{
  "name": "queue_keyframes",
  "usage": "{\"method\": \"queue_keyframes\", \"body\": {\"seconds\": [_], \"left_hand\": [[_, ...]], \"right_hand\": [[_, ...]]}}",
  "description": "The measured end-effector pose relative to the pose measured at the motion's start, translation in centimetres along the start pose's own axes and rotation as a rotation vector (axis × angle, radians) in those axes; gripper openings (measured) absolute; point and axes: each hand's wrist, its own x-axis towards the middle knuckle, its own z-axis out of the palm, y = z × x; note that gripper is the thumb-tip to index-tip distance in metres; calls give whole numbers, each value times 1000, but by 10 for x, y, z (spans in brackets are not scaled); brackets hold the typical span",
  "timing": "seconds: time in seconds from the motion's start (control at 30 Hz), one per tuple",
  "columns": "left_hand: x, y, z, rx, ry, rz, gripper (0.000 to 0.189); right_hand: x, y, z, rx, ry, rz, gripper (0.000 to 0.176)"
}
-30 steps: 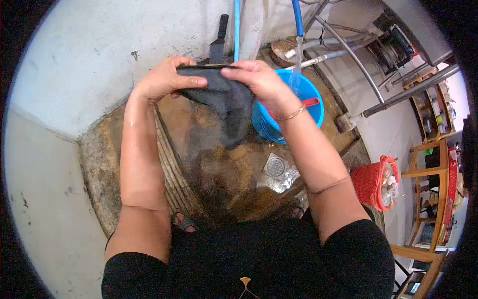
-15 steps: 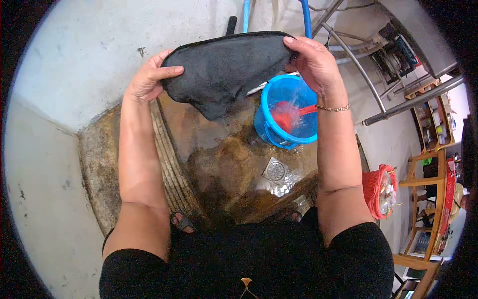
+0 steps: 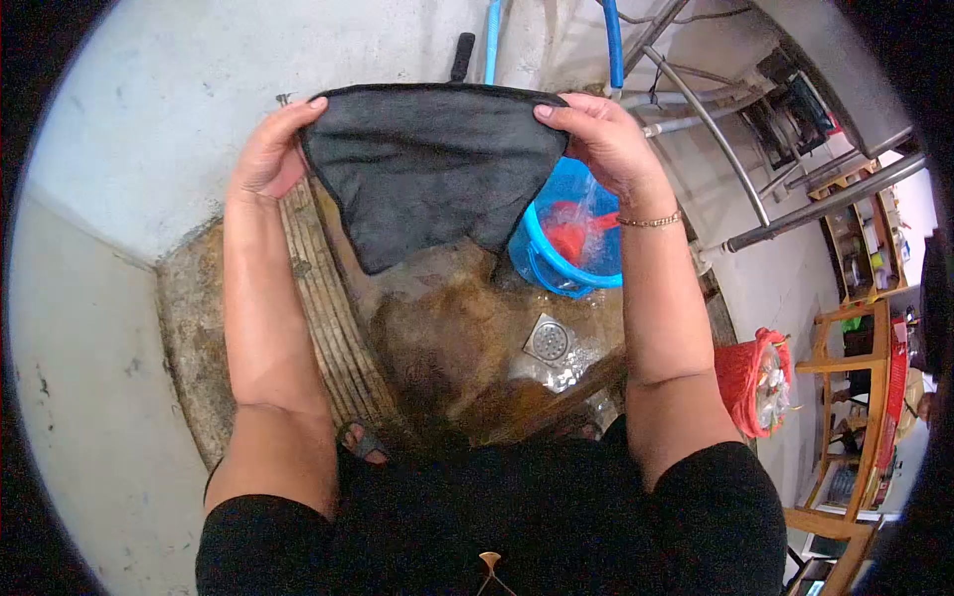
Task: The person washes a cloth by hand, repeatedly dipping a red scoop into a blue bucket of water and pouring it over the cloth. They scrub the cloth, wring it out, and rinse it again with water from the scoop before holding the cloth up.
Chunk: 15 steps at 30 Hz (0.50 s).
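A dark grey cloth (image 3: 437,164) with a black edge is stretched between my two hands, its lower part hanging loose over the wet floor. My left hand (image 3: 273,147) pinches its upper left corner, thumb on top. At the upper right corner, my right hand (image 3: 611,139) grips the edge the same way. Behind the right hand and partly hidden by it and the cloth stands a blue bucket (image 3: 537,260). Water falls into the bucket, where a red dipper (image 3: 568,238) lies.
A metal floor drain (image 3: 550,341) lies in the wet brown floor. Blue hoses (image 3: 612,50) hang at the back wall. Metal pipes (image 3: 706,119) of a frame stand at the right, near a red basket (image 3: 745,382) and a wooden shelf frame (image 3: 865,397).
Both hands have come slightly lower and to the left with the cloth. The cloth now hangs more spread out, with its lower edge farther down.
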Motion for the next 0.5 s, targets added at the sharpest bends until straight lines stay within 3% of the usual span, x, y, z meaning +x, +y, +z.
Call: {"method": "queue_keyframes", "body": {"seconds": [0.03, 0.1, 0.13, 0.17, 0.27, 0.3, 0.33, 0.37, 0.43, 0.5], "left_hand": [[0, -2, -2, 3, 0, -3, 19], [3, 1, 16, -21, -119, -18, 22], [-7, -3, 32, 94, -1, -54, 25], [1, -9, 32, 160, -81, -142, 25], [13, -22, 30, 52, 4, -89, 27], [17, -23, 27, -161, 39, -108, 29], [20, -25, 26, -371, 73, -127, 31], [18, -30, 37, -367, 67, -130, 31], [7, -48, 76, -85, -107, -255, 35], [5, -62, 96, 195, -162, -307, 33]], "right_hand": [[1, 2, 0, 4, 1, 1, 19], [6, 7, -5, -336, -22, 90, 19], [9, 14, -3, -286, -57, 63, 21], [11, 14, -1, -290, -52, 61, 21], [11, 8, 1, -156, -2, 34, 17], [9, 2, 5, -153, 2, 40, 17], [9, -2, 14, -304, 19, 22, 18], [10, -3, 22, -457, 38, 0, 19], [30, 36, 34, -578, -109, -40, 25], [28, 47, 52, -565, -253, 60, 27]]}}
